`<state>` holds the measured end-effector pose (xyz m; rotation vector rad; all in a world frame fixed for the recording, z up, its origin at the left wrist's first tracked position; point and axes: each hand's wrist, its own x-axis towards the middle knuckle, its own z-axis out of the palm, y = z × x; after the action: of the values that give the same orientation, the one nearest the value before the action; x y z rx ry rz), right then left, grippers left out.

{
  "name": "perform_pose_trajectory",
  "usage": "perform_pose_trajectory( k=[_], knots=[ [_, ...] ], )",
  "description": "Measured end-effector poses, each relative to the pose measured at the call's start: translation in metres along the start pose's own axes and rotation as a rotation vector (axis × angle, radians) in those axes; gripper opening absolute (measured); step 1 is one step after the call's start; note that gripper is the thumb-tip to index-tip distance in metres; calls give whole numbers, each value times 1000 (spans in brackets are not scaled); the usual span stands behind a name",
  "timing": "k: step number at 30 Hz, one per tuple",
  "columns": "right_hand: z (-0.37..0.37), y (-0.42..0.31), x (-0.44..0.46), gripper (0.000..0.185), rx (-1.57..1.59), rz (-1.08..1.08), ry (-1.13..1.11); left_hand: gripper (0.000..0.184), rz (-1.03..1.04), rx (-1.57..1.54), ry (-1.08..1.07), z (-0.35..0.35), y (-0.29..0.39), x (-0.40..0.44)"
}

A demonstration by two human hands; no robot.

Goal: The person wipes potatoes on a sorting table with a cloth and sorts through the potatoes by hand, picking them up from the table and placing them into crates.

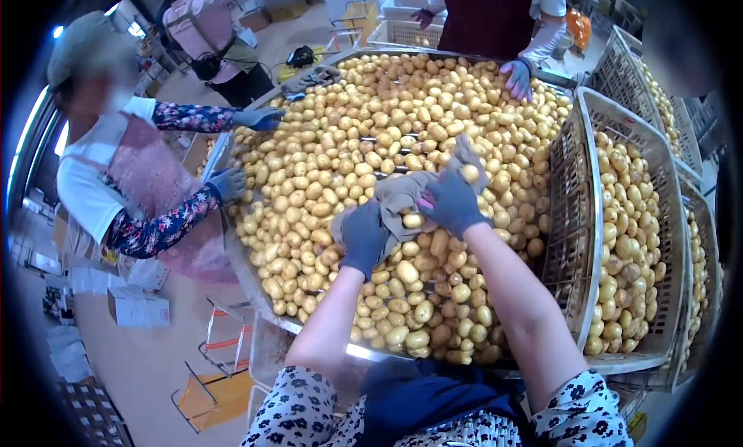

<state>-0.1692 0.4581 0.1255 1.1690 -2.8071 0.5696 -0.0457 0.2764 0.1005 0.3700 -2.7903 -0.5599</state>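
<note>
Open air above the potatoes | tall crate blocks the right | co-worker's gloved hands crowd the left!

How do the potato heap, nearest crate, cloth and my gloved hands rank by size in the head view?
1. Potato heap
2. Nearest crate
3. Cloth, partly hidden
4. Left hand and right hand: too alike to rank

Bright light glows at far left, beyond a pale floor.

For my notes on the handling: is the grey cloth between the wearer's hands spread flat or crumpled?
Crumpled: the grey cloth lies in uneven folds between the gloved left hand and right hand, over the potatoes.
</note>
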Motion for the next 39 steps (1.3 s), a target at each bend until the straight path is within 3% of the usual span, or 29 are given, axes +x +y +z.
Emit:
perform_pose_trajectory(
  k=[2, 3, 4, 5, 6, 8, 11, 12, 18, 20, 22, 23, 25, 26, 28, 30, 32, 34, 36, 37, 38, 39],
  knots=[
    [-24, -20, -28, 34, -19, 105, 8, 30, -1, 39, 46, -17, 7, -24],
    [-28, -27, -43, 34, -18, 107, 10, 24, 100, -52, 172, -21, 8, -35],
    [-31, -31, -61, 35, 26, 137, 151, 19, 201, -150, 296, -22, 10, -45],
    [-33, -35, -80, 38, 66, 173, 283, 18, 162, -233, 272, -22, 13, -55],
    [-35, -41, -99, 38, 58, 193, 266, 18, 159, -249, 249, -23, 17, -70],
    [-38, -51, -130, 41, 173, 266, 299, 18, 325, -144, 246, -33, 34, -93],
    [-28, -61, -184, 45, 144, 306, 139, 24, 358, -114, 131, -22, 36, -135],
    [-26, -66, -201, 45, 144, 301, 94, 24, 353, -63, -117, -20, 35, -149],
    [-7, -85, -240, 46, 178, 265, -9, 24, 324, -50, -155, 4, 24, -196],
    [11, -80, -217, 44, 164, 268, 34, 27, 337, -22, -49, 13, 20, -174],
    [25, -66, -188, 43, 138, 301, -126, 38, 274, 54, -19, 25, 13, -145],
    [22, -64, -162, 43, 158, 277, -87, 38, 214, 103, 94, 40, 11, -125],
    [31, -50, -105, 44, 198, 226, 11, 38, -68, 123, 34, 62, 14, -70],
    [42, -36, -76, 45, 217, 192, 65, 35, -81, 79, 176, 72, 10, -39],
    [65, -3, -19, 40, 263, 38, 247, 31, 3, -2, 263, 66, 8, 28],
    [52, 21, 34, 39, 349, 43, 138, 28, 147, -150, 245, 66, -15, 88],
    [31, 46, 83, 34, 14, -9, 135, 33, 54, -133, 123, 48, -24, 144],
    [18, 71, 135, 43, -417, 57, 369, 37, -38, -60, 220, 13, -6, 196],
    [1, 82, 165, 48, -130, 100, 498, 39, -269, -122, 26, -13, 19, 231],
    [-13, 77, 173, 45, -69, 237, 261, 39, -284, -113, 8, 19, -4, 248],
    [7, 86, 176, 45, -58, 241, 241, 39, -97, 48, -46, 68, -40, 271],
    [32, 99, 181, 44, 2, 80, 150, 39, 97, 202, -101, 99, -61, 281]
  ],
)
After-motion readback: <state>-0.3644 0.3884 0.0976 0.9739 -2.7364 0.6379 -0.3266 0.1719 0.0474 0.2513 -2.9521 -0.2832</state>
